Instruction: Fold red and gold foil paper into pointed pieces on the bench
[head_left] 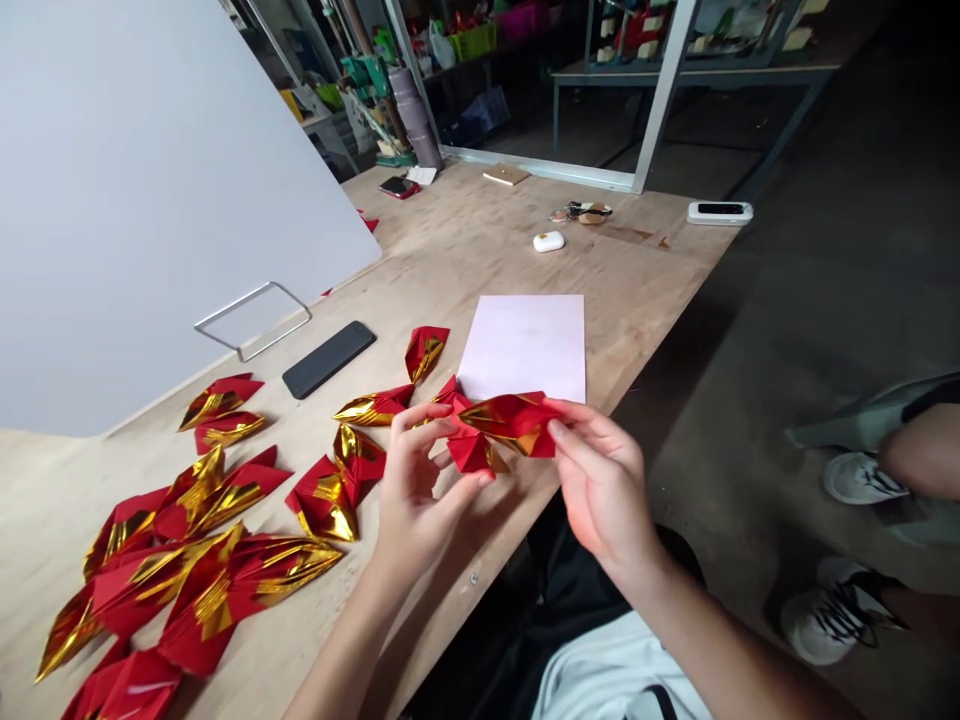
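Note:
My right hand pinches the right end of a red-and-gold folded paper ingot between thumb and fingers. On its left side, my left hand curls its thumb and fingers around the lower red part; the exact contact is partly hidden. Both hands are above the table's front edge. Just beyond them lies a white square sheet of paper. Close to my left hand rest a folded paper piece and another. Several more similar pieces are spread in a group on the left.
On the wooden table lie a black phone, a white case, keys and a white device. A large white panel with a metal handle stands left. Another person's legs and shoes show at right.

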